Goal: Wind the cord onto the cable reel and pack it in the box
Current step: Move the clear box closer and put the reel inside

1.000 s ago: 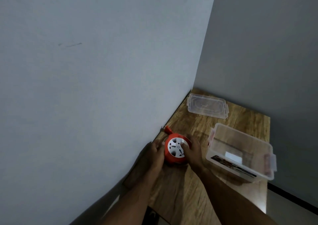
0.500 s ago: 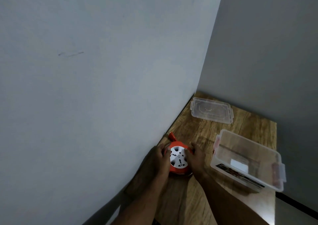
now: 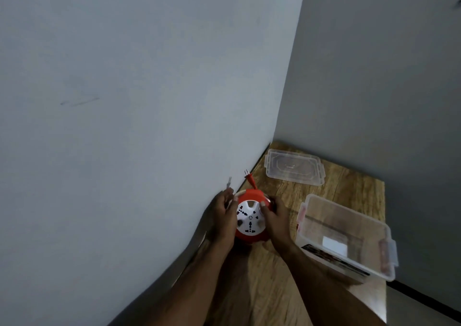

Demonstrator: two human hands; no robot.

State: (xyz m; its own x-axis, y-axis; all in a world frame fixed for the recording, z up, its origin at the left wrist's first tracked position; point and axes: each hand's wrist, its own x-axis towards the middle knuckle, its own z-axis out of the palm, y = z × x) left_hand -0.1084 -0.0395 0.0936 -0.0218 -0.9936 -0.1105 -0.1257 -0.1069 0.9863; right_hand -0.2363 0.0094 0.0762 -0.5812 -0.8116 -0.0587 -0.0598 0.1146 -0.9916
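Observation:
A round red cable reel (image 3: 250,236) with a white socket face stands tilted up on the wooden table (image 3: 349,183), close to the left wall. My left hand (image 3: 222,218) grips its left side and my right hand (image 3: 275,219) grips its right side, thumb on the white face. A short orange cord end with a two-pin plug (image 3: 249,177) sticks out from the reel's top towards the wall. A clear plastic box (image 3: 346,236) stands open to the right of the reel.
The box's clear lid (image 3: 294,170) lies flat at the far end of the table. Walls close in on the left and at the back. The table's right edge drops off beside the box.
Both hands have lifted and tipped the reel up so its socket face points at me. The plug end now stands out above the reel.

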